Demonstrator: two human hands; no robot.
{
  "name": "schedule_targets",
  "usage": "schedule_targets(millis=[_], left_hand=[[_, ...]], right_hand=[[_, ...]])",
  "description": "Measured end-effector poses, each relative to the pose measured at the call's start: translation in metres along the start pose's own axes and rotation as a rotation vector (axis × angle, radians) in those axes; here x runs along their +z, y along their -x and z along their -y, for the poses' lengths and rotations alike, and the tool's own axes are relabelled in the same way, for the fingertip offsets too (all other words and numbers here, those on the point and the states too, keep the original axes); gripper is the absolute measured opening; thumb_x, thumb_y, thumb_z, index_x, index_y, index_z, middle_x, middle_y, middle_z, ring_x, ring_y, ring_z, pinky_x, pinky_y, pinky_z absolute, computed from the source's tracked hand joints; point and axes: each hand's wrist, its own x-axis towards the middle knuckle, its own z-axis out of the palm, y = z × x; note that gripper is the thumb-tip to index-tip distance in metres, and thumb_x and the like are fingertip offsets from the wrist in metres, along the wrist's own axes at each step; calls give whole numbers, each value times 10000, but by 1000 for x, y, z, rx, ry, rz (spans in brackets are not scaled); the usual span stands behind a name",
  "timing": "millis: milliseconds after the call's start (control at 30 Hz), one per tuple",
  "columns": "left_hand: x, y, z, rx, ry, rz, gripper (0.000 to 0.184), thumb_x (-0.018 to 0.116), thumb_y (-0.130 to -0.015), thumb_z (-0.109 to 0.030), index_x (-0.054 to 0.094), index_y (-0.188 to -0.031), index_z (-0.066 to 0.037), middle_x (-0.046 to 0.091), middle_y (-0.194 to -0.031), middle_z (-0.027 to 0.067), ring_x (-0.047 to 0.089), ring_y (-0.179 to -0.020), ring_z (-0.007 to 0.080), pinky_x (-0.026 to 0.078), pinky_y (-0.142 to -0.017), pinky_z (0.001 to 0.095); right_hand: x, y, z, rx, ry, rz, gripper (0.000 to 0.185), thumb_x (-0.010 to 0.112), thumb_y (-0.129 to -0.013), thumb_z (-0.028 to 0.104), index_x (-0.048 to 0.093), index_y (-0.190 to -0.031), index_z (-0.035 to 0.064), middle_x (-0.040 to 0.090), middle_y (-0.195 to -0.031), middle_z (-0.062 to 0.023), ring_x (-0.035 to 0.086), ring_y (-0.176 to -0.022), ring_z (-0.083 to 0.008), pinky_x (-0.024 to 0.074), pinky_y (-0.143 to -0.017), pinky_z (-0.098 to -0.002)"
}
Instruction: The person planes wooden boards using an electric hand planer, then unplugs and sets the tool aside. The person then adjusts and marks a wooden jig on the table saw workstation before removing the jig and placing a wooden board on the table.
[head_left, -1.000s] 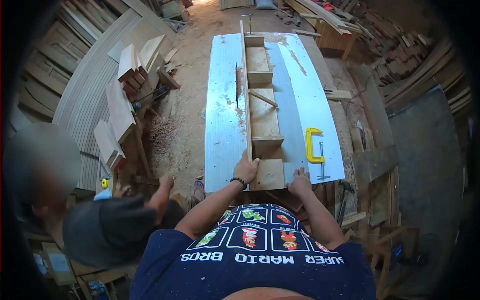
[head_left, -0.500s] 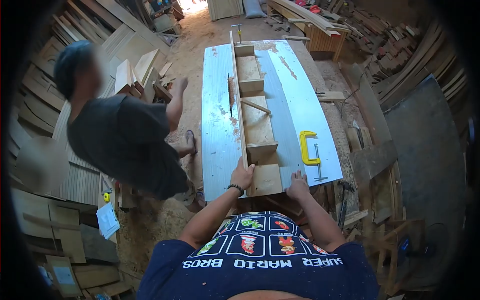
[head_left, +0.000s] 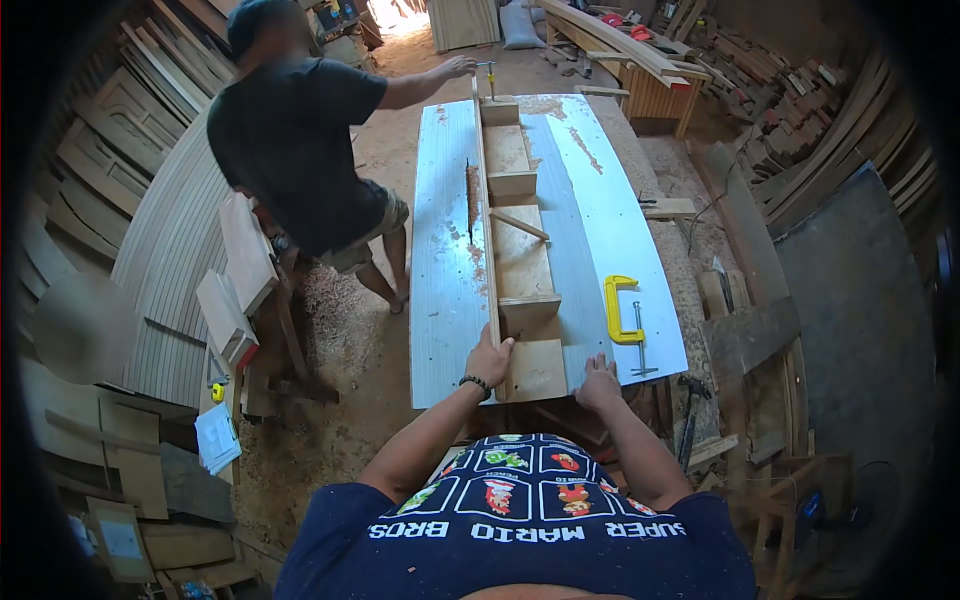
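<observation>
My left hand point(head_left: 488, 364), with a dark beaded bracelet at the wrist, grips the near end of a long wooden fence point(head_left: 491, 270), thumb to its right. Fingers spread, my right hand point(head_left: 600, 384) rests on the near edge of the pale sheet-topped table point(head_left: 440, 330). The fence stands on edge along the tabletop, braced by several wooden blocks over a plywood base point(head_left: 534, 368). Left of it, a dark slot point(head_left: 470, 205) with sawdust around it runs through the top. A yellow C-clamp point(head_left: 622, 318) lies right of the fence. Another clamp point(head_left: 490, 80) stands at the fence's far end.
A co-worker point(head_left: 300, 150) stands at the table's left side, one hand point(head_left: 459, 67) at the far clamp. Planks point(head_left: 235, 250) lie on a support at left. A hammer point(head_left: 688, 410) is near the right front corner. Stacked wood point(head_left: 800, 130) fills the far right.
The co-worker has moved forward along the left side and reached an arm to the far clamp. My view has shifted slightly; my hands keep their places on the fence and table edge.
</observation>
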Motion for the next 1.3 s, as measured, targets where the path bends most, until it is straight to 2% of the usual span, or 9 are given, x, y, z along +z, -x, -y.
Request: schedule_targets(millis=[700, 767, 1300], left_hand=[[0, -1, 0, -9, 0, 9, 735, 540, -918, -421, 291, -1447, 26, 550, -1234, 352, 541, -1145, 484, 429, -996, 485], [0, -1, 0, 0, 7, 8, 739, 540, -918, -425, 291, -1445, 29, 551, -1234, 350, 543, -1144, 482, 430, -995, 482], [-3, 1, -4, -14, 21, 7, 725, 545, -923, -406, 294, -1440, 35, 542, -1252, 345, 534, -1161, 476, 427, -1000, 480]], right_hand=[[2, 0, 2, 23, 4, -5, 862, 671, -838, 355, 230, -1517, 58, 157, -1594, -170, 192, -1442, -429, 278, -1158, -465], [2, 1, 0, -14, 6, -28, 896, 679, -831, 406, 243, -1499, -2, 192, -1568, -237, 224, -1424, -456, 209, -1185, -433], [-5, 7, 5, -8, 23, 3, 1010, 722, -779, 454, 200, -1508, -10, 158, -1573, -251, 195, -1435, -455, 181, -1192, -435]])
